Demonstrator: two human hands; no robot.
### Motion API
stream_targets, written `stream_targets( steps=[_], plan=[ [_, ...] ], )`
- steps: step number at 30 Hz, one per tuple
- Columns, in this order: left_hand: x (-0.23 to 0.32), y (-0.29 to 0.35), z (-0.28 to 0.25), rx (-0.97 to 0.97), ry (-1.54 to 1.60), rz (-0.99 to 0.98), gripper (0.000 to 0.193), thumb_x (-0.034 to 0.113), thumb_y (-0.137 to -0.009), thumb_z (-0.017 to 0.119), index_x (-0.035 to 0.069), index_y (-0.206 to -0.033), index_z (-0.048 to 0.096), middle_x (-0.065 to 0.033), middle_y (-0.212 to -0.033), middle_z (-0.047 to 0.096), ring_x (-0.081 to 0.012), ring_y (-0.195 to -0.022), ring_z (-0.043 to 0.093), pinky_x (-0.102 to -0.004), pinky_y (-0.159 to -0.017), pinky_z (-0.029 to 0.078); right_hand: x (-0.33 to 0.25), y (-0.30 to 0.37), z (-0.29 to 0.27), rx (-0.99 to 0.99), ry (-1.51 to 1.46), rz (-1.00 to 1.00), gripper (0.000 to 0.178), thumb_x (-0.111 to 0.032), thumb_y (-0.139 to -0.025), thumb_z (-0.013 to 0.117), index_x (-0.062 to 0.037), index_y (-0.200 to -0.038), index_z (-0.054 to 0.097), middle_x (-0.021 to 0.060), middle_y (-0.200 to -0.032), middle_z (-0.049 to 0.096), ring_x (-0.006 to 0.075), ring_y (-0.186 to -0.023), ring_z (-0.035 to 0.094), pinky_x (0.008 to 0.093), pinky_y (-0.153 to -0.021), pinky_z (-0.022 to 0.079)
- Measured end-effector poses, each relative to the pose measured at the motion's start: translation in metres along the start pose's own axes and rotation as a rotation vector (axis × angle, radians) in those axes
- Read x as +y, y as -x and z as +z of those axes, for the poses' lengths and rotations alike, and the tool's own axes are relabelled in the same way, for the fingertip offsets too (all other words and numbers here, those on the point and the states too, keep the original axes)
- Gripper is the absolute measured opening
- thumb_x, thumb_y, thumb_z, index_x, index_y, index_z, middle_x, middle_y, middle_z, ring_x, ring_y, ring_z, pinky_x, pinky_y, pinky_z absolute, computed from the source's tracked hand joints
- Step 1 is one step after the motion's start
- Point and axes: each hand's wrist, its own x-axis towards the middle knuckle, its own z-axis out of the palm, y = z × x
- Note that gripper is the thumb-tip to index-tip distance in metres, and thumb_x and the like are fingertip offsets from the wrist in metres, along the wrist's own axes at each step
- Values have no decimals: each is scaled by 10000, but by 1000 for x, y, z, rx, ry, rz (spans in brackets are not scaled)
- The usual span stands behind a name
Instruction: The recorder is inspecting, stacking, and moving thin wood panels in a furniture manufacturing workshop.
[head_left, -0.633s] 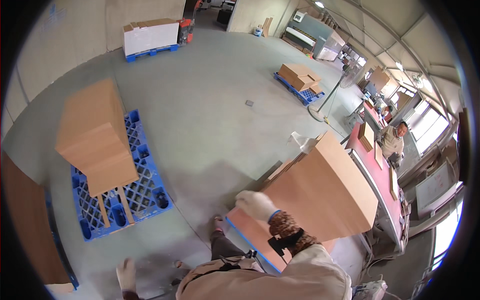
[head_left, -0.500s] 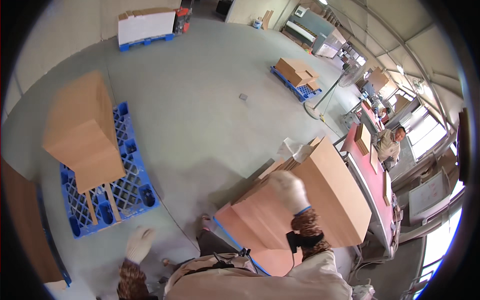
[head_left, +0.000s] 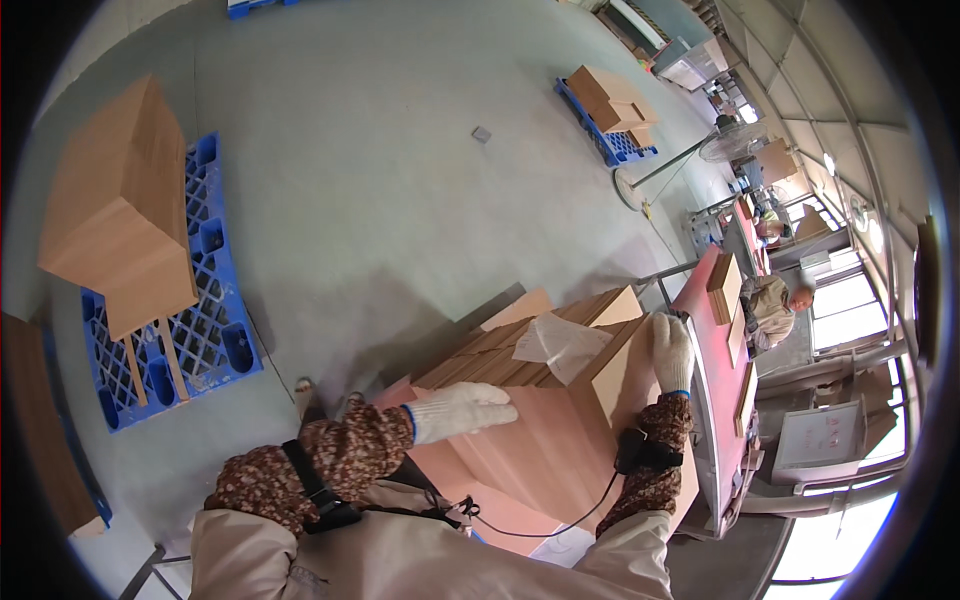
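Note:
A large stack of brown boards (head_left: 530, 430) with pinkish faces stands in front of me, right of centre. My left hand (head_left: 462, 410), in a white knitted glove, is over the stack's near left side with its fingers stretched out; whether it presses on the boards I cannot tell. My right hand (head_left: 673, 352), gloved the same way, lies against the stack's far right end, fingers pointing away from me and extended. Between the hands, a crumpled whitish sheet (head_left: 560, 347) rests on top of the boards.
On the left, a blue plastic pallet (head_left: 225, 285) bears a tall brown stack (head_left: 120, 200). Another loaded pallet (head_left: 608, 140) is farther off, near a standing fan (head_left: 733, 142). A pink-topped table (head_left: 705, 300) runs along the right, where a person (head_left: 772, 308) sits behind it.
My left hand has come from the lower left across to the stack. My right hand has moved to the stack's right end. The view has shifted, and the whitish sheet shows more fully.

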Motion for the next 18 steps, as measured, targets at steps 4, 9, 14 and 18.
stream_targets(
  steps=[4, 9, 14, 18],
  plan=[
    [23, -41, 25, -87, 215, -82, 704, 505, -974, 687, 4, -1441, 524, -55, -1136, 658, -142, -1017, 616, -309, -926, 531, 16, -9, 5, -183, -248, 194, 552, -467, -1032, 537, 54, -1089, 710, 271, -998, 712, 378, -967, 686, 436, -881, 500],
    [37, -62, 26, -25, 195, -66, 638, 462, -942, 749, -48, -1294, 597, -65, -1065, 679, -131, -944, 639, -313, -823, 559, -6, -14, 8, -199, -281, 240, 587, -486, -1017, 566, 84, -1017, 703, 249, -848, 693, 300, -852, 667, 419, -861, 496],
    [24, -83, 43, 50, 280, -77, 541, 436, -940, 752, -34, -1177, 627, -45, -1003, 683, -128, -847, 644, -308, -743, 551, -14, -31, 7, -329, -107, 244, 542, -474, -929, 676, 67, -946, 716, 189, -783, 696, 233, -754, 656, 402, -761, 521],
    [26, -84, 46, 178, 191, 45, 350, 346, -931, 733, 7, -942, 646, -28, -850, 676, -123, -721, 625, -314, -642, 510, -7, -27, 14, -254, -237, 255, 365, -324, -872, 708, 34, -938, 732, 124, -737, 699, 197, -702, 660, 355, -691, 523]
  ],
)
